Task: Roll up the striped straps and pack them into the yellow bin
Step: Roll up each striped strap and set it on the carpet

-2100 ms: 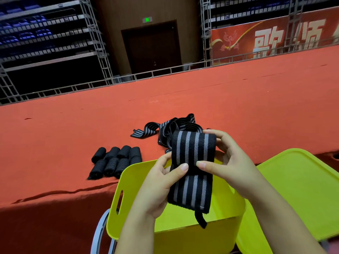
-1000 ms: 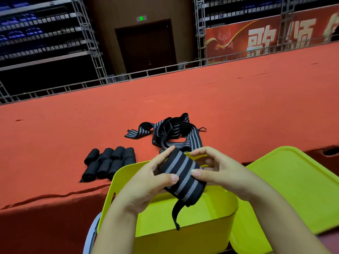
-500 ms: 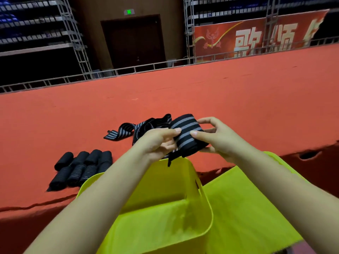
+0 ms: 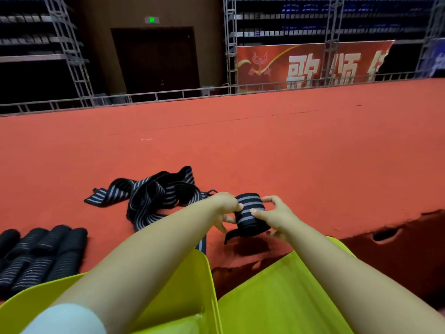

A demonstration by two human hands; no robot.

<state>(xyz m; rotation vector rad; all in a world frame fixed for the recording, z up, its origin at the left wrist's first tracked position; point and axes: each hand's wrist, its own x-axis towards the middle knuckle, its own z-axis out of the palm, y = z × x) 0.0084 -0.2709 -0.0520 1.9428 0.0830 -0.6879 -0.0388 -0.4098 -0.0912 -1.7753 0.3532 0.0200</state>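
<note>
Red-carpeted worktop (image 4: 289,145), bearing a loose tangle of striped straps (image 4: 154,196), with a cluster of rolled straps (image 4: 41,251) left of and nearer than that tangle.

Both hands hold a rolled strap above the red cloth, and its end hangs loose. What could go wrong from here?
1. The roll has a free tail hanging below it; if the left hand or right hand loosens, it may unwind.
2. The roll is over the cloth, beyond the bin, so a drop would likely miss it.
3. The loose straps lie close by the left hand and could snag.
</note>
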